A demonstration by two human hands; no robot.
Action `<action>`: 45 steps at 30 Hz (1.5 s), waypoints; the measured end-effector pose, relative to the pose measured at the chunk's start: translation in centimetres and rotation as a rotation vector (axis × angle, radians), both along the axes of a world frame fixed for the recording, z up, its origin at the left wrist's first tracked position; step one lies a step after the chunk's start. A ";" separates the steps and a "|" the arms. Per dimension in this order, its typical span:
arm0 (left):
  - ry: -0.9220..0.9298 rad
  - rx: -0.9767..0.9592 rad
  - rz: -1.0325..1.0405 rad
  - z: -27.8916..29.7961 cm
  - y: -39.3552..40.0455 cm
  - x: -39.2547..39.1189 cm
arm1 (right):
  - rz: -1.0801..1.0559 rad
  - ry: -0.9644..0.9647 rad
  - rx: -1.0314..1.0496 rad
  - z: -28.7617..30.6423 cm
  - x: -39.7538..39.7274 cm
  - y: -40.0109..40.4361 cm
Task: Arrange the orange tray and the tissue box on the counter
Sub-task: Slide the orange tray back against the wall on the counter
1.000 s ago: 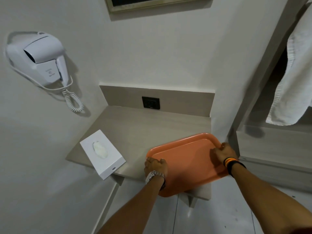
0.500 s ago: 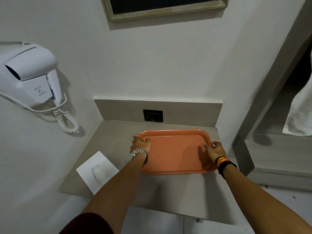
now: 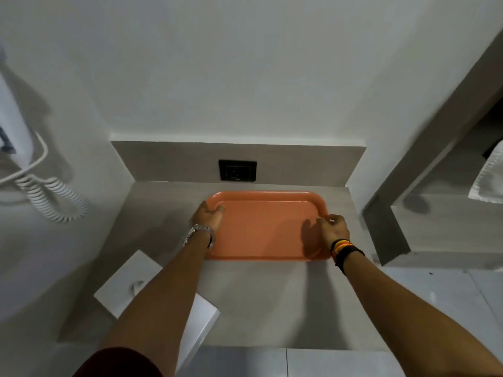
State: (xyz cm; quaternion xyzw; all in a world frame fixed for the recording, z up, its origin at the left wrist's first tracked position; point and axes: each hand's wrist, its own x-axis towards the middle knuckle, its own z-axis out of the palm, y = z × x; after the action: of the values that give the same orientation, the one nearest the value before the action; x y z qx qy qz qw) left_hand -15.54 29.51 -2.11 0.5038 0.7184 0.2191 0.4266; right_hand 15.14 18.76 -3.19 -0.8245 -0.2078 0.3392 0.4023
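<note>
Far left, the coiled cord (image 3: 51, 197) of the wall dryer hangs against the wall. Down at the counter's (image 3: 258, 300) near-left corner sits your tissue box (image 3: 128, 278), turned at an angle, your left forearm crossing over part of it. Your left hand (image 3: 208, 217) is on the orange tray's (image 3: 261, 229) left rim, fingers curled over the edge, thumb behind it, a silver watch (image 3: 198, 234) on the wrist. The tray lies flat and square to the back wall, just in front of the black socket (image 3: 237, 174). Your right hand (image 3: 333, 231) is loosely curled at the tray's right rim; whether it actually grips, I cannot tell. A white towel (image 3: 490, 180) hangs far right.
</note>
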 end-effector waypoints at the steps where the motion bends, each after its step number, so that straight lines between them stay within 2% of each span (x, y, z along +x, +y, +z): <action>1: 0.020 0.017 -0.018 -0.1 -0.4 0.0 | 0.009 -0.013 0.006 0.1 -0.1 -0.2; 4: 0.247 0.074 -0.168 -0.7 -2.8 0.1 | 0.134 -0.229 0.108 -0.1 -1.2 -1.8; 7: 0.515 0.181 -0.337 -2.1 -6.9 1.4 | 0.444 -0.591 0.155 -1.4 -3.3 -4.8; 9: 0.611 0.201 -0.417 -3.0 -10.4 2.7 | 0.644 -0.780 0.128 -2.5 -4.9 -6.9; 13: 0.687 0.247 -0.469 -4.3 -16.0 4.9 | 0.866 -0.915 0.161 -3.9 -7.3 -10.2; 22: 0.684 0.278 -0.510 -5.1 -20.9 5.5 | 0.964 -0.948 0.010 -5.4 -8.2 -14.3; 28: 0.617 0.238 -0.578 -4.7 -18.8 4.6 | 0.975 -0.924 -0.060 -5.1 -7.9 -12.3; 34: 0.628 0.229 -0.639 -4.4 -15.2 4.2 | 0.954 -0.882 -0.079 -4.7 -7.9 -9.8; 40: 0.634 0.227 -0.688 -4.5 -14.8 3.4 | 0.952 -0.846 -0.057 -4.8 -7.9 -9.6; 45: 0.590 0.282 -0.517 -2.0 -15.5 2.7 | 0.959 -0.824 -0.029 -4.0 -9.0 -9.6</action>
State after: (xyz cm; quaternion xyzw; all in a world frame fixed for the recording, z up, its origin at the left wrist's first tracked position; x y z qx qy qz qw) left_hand -12.88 14.03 -4.15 0.7621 0.6229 0.0472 0.1702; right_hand 6.19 9.16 -7.22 -0.7081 -0.6874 0.1393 0.0815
